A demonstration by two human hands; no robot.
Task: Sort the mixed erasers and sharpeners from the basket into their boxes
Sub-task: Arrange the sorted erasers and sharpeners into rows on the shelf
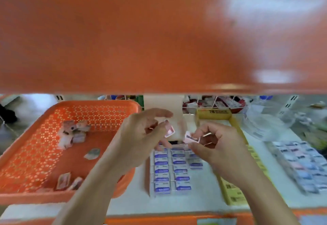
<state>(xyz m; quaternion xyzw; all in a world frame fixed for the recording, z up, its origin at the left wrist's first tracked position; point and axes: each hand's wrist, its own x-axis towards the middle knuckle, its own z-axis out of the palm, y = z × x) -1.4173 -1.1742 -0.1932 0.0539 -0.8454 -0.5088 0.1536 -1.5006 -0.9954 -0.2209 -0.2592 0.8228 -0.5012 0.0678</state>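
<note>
The left hand point(141, 136) is pinching a small pink packet point(169, 131) between thumb and fingertips, while the right hand point(219, 145) is pinching a second packet point(192, 138), both hovering over the yellow-walled box point(231, 191) holding rows of blue erasers point(170, 170). Loose packets point(72, 132) are lying in the orange basket point(26, 159) just left

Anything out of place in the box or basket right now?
Only minor: in the box, one blue-labelled eraser right of the two neat columns sits slightly skewed. The packets in the orange basket lie jumbled, as expected.
</note>
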